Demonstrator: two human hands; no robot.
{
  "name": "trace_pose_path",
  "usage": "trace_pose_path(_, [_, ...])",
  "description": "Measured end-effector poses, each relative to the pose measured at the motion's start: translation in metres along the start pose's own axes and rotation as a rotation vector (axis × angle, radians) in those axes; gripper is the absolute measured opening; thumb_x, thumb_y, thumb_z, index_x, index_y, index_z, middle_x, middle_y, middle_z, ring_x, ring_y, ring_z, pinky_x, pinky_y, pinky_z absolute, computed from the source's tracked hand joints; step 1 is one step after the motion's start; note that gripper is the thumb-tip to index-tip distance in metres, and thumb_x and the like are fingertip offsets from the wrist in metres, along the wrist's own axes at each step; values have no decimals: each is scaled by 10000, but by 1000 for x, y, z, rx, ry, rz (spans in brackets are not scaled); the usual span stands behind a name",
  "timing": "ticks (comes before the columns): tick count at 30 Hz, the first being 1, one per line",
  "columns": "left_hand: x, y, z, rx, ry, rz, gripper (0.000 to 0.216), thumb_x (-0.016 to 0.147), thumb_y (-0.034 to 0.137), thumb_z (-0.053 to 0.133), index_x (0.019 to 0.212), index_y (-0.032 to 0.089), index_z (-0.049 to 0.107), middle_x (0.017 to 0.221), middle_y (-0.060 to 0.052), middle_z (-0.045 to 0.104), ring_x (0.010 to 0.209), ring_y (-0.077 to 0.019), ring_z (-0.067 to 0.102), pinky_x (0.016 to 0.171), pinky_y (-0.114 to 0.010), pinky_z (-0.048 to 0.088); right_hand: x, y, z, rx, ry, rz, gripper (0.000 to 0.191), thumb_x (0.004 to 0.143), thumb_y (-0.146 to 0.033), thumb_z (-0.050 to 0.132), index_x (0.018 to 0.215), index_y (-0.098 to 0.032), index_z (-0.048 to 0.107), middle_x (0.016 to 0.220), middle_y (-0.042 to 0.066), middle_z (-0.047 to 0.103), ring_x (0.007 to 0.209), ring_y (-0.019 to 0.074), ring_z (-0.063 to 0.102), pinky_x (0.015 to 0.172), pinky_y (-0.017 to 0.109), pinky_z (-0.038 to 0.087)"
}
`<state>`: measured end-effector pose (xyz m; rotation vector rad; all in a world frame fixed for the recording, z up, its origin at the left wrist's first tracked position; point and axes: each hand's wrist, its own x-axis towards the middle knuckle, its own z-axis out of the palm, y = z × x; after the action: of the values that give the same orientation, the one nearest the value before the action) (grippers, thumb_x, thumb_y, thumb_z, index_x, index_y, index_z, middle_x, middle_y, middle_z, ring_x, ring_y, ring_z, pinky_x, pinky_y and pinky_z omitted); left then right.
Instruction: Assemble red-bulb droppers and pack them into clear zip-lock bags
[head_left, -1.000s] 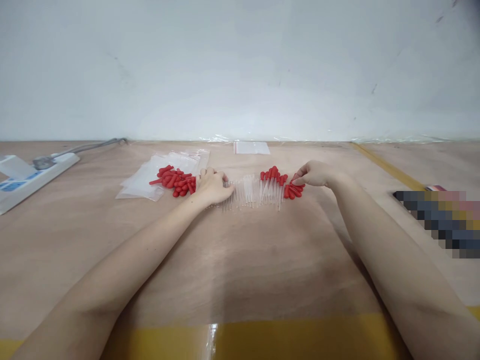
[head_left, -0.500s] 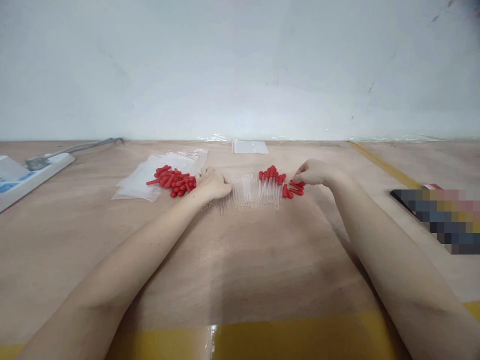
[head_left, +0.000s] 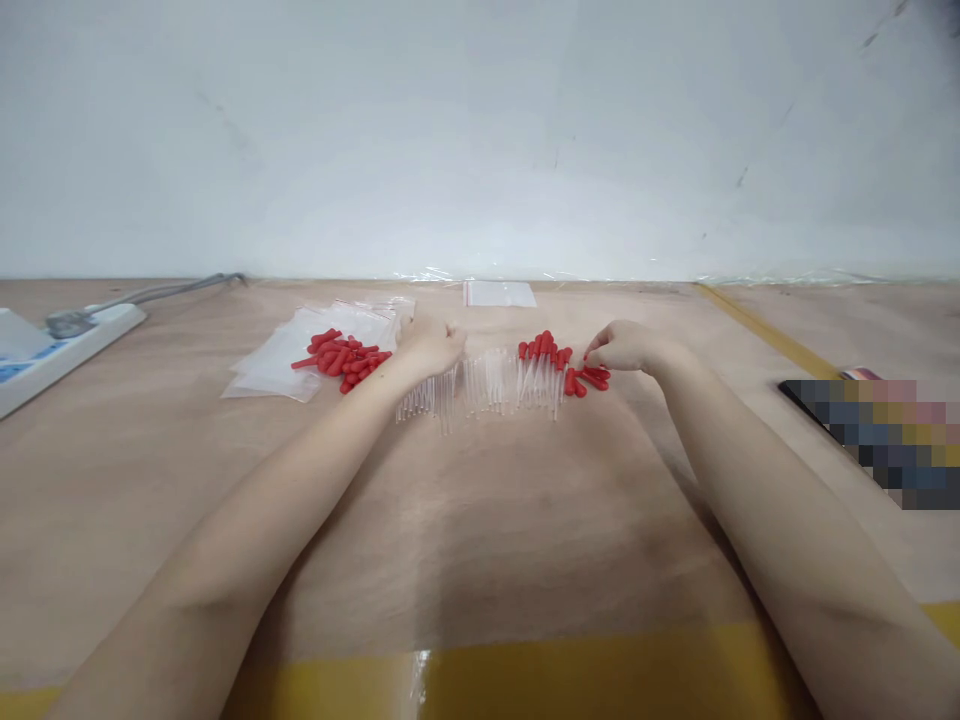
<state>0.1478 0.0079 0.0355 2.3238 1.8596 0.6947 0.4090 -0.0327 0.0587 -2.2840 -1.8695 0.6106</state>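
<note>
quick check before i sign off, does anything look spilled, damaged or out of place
Nothing looks plainly spilled or damaged. One bag lies apart from the other bags, near the wall. Oddest is the item at far right: it is mostly covered by pixelated blocks, so its condition can't be told.
</note>
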Motion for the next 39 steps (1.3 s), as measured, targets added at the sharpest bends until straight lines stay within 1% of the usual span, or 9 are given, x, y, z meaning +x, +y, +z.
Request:
trace_pose_path(2, [-4, -2, -13, -154, 15, 118, 230, 808, 260, 377, 601, 181, 439, 597, -66, 542, 688, -238, 557, 634, -392, 433, 0, 0, -1, 57, 29, 0, 64, 590, -196, 638, 651, -178, 639, 726, 54, 630, 721, 204, 578, 567, 280, 443])
trace_pose_path(4, [-15, -8, -21, -305, 40, 256, 122, 840, 238, 345, 766, 183, 425, 653, -37, 567, 650, -177, 557, 608, -326, 444, -1, -3, 0, 157, 113, -50, 135, 608, -191, 637, 741, -176, 639, 749, 48, 622, 687, 181, 574, 567, 276, 445])
trace_pose_path(7, [-42, -22, -22, -324, -27, 468, 117, 879, 238, 316, 922, 170, 401, 650, -3, 551, 586, -132, 537, 578, -270, 438, -9, -17, 14, 350, 296, -266, 234, 697, -222, 581, 924, -175, 617, 781, 44, 603, 624, 146, 552, 557, 277, 448])
trace_pose_path(9, [-60, -33, -18, -230, 24, 563, 152, 881, 243, 345, 974, 164, 435, 702, -15, 565, 627, -135, 547, 601, -265, 438, -18, -33, 33, 439, 398, -451, 248, 744, -257, 554, 968, -170, 613, 783, 48, 591, 634, 144, 544, 584, 289, 453])
trace_pose_path(12, [-78, -46, -10, -200, 126, 601, 175, 883, 210, 372, 1000, 163, 493, 860, -49, 610, 768, -146, 580, 677, -259, 447, -34, -53, 69, 469, 472, -721, 196, 776, -251, 536, 930, -173, 628, 809, 57, 568, 693, 151, 542, 632, 301, 456])
trace_pose_path(16, [-83, -52, -5, -187, 136, 605, 159, 881, 193, 401, 958, 156, 534, 841, -40, 614, 771, -139, 578, 697, -249, 449, -50, -64, 101, 452, 464, -926, 146, 800, -183, 509, 897, -166, 618, 854, 66, 563, 747, 138, 540, 653, 274, 453])
trace_pose_path(29, [-85, -44, -4, -231, 118, 762, 187, 884, 194, 402, 942, 154, 575, 818, -55, 625, 760, -138, 584, 665, -242, 470, -51, -60, 113, 437, 426, -1058, 180, 844, -201, 475, 970, -176, 600, 851, 55, 581, 772, 131, 553, 700, 268, 452])
trace_pose_path(35, [-85, -46, 0, -280, 113, 792, 197, 877, 184, 414, 966, 152, 586, 774, -49, 621, 712, -130, 572, 634, -241, 469, -50, -61, 117, 457, 395, -1048, 149, 826, -235, 521, 926, -175, 613, 818, 43, 633, 747, 127, 576, 684, 256, 461])
trace_pose_path(39, [-85, -47, 4, -295, 144, 827, 206, 867, 156, 418, 986, 158, 586, 751, -41, 622, 673, -122, 567, 610, -234, 470, -51, -60, 118, 451, 425, -1041, 134, 832, -221, 509, 885, -172, 622, 789, 39, 659, 714, 122, 591, 663, 247, 466])
